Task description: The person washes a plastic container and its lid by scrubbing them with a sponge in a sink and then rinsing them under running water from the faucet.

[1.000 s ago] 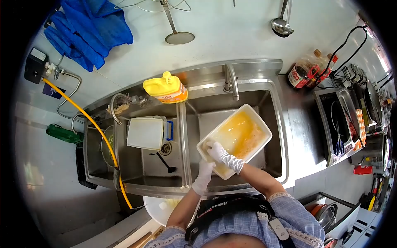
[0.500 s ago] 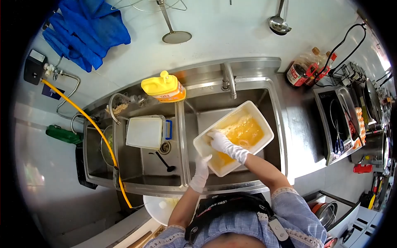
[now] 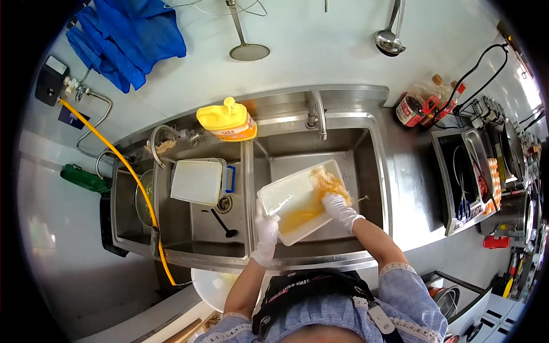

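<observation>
A white rectangular tub (image 3: pixel 275 191) with yellowish liquid (image 3: pixel 300 218) is tilted over the right sink basin. My left hand (image 3: pixel 266 228), in a white glove, is closed on the tub's left edge. In its white glove, my right hand (image 3: pixel 339 209) lies at the tub's right side, against a clump of pale, wet food (image 3: pixel 327 182) near the rim. The right fingers are partly hidden, and whether they grip the clump is unclear. Some thin strands stick out past the tub's right edge.
A steel faucet (image 3: pixel 320 117) stands behind the right basin. A yellow jug (image 3: pixel 227 121) sits on the sink's back ledge. The left basin holds a white lidded container (image 3: pixel 197 182) and a black ladle (image 3: pixel 223 223). Sauce bottles (image 3: pixel 413 107) and a steel tray (image 3: pixel 452 183) are at the right.
The tub has shifted left and tilted, and its liquid has gathered toward the near side. My right hand has moved right with the pale clump bunched against it. My left hand has closed on the edge.
</observation>
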{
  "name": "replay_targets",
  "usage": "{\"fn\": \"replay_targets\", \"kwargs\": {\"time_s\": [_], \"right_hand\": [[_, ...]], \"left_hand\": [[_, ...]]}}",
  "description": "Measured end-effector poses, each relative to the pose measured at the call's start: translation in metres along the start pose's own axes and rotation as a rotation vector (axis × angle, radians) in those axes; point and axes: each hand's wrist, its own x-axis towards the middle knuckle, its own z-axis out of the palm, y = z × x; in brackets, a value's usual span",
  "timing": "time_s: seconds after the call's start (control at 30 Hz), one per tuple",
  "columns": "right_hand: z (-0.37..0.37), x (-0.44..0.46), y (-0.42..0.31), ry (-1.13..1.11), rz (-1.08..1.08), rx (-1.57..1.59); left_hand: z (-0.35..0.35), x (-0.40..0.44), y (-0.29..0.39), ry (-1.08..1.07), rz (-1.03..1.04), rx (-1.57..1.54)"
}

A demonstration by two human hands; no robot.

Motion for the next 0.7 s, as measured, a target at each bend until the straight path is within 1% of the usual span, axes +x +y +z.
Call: {"fn": "replay_targets", "kwargs": {"time_s": [0.07,0.1,0.13,0.17,0.2,0.23,0.3,0.37,0.4,0.43,0.47,0.5,0.53,0.57,0.6,0.63,0.67,0.7], "right_hand": [[-0.007,-0.003,0.017,0.234,-0.063,-0.174],[-0.010,0.002,0.020,0.232,-0.064,-0.181],[-0.025,0.006,0.019,0.262,-0.133,-0.250],[-0.042,0.009,0.019,0.289,-0.207,-0.319],[-0.058,0.014,0.021,0.312,-0.196,-0.206],[-0.063,0.022,0.025,0.310,-0.215,-0.212],[-0.065,0.037,0.035,0.401,-0.261,-0.328],[-0.059,0.037,0.036,0.301,-0.203,-0.079],[-0.039,0.051,0.045,0.252,-0.226,-0.177],[-0.025,0.047,0.048,0.441,-0.334,-0.244],[-0.036,0.037,0.042,0.272,-0.401,-0.456],[-0.019,0.038,0.050,0.264,-0.384,-0.405],[-0.030,0.023,0.040,0.449,-0.531,-0.319],[-0.028,0.018,0.034,0.449,-0.466,-0.209],[-0.018,0.018,0.041,0.314,-0.347,-0.079],[-0.033,0.004,0.032,0.260,-0.293,0.006],[-0.020,0.003,0.035,0.324,-0.214,0.124],[-0.012,0.002,0.041,0.319,-0.236,0.118]], "left_hand": [[0.002,0.003,0.005,0.029,-0.021,0.029],[0.000,0.009,-0.002,0.007,-0.036,0.111],[-0.001,0.012,-0.007,-0.014,-0.054,0.191],[-0.002,0.012,-0.007,-0.007,-0.058,0.182],[-0.003,0.016,-0.003,-0.029,-0.078,0.212],[-0.004,0.019,0.002,-0.045,-0.097,0.243],[-0.002,0.014,0.011,0.026,-0.064,0.264],[-0.012,0.014,0.008,-0.075,-0.078,0.483],[-0.010,0.013,0.009,-0.021,-0.035,0.594],[-0.005,0.010,0.015,0.032,-0.013,0.709],[0.000,0.006,0.021,0.088,0.003,0.824],[0.003,0.005,0.019,0.163,0.078,0.865],[0.007,0.004,0.018,0.242,0.151,0.907],[0.006,0.003,0.013,0.268,0.237,0.889],[0.005,0.002,0.008,0.291,0.322,0.874],[0.007,-0.003,0.012,0.270,0.323,0.871],[0.009,-0.008,0.017,0.249,0.324,0.868],[0.007,-0.011,0.019,0.186,0.481,0.862]]}}
